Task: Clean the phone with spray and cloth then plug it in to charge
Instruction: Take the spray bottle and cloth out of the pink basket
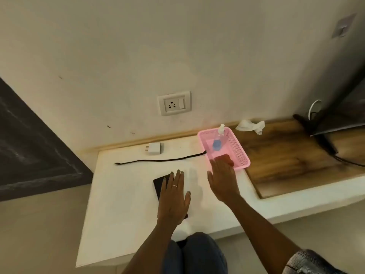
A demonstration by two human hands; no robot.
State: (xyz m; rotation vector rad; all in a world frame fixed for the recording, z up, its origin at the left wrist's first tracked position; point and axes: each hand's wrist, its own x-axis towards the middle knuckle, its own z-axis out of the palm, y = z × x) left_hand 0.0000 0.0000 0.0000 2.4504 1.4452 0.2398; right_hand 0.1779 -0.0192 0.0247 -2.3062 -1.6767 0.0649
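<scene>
Our left hand [173, 196] lies flat and wide on the black phone [160, 183], which rests on the white table [122, 204] right in front of us. Our right hand [223, 177] is open too, with nothing in it, and it reaches toward the pink basket [240, 149]. Its fingertips [214, 161] are at the near edge of the basket, just beside the red cloth [226, 158] inside.

We think the step now is to get the cleaning things out. The spray bottle [218, 139] stands farther back in the basket, so we should lift the cloth first and not bump the bottle over. We should keep the phone held flat.

The black cable [158, 160] and the white charger plug [155, 148] wait near the wall, under the wall socket [174, 103].

Most of the phone is hidden under our hand, so we cannot tell which side is up. One end of the cable goes behind the basket.
</scene>
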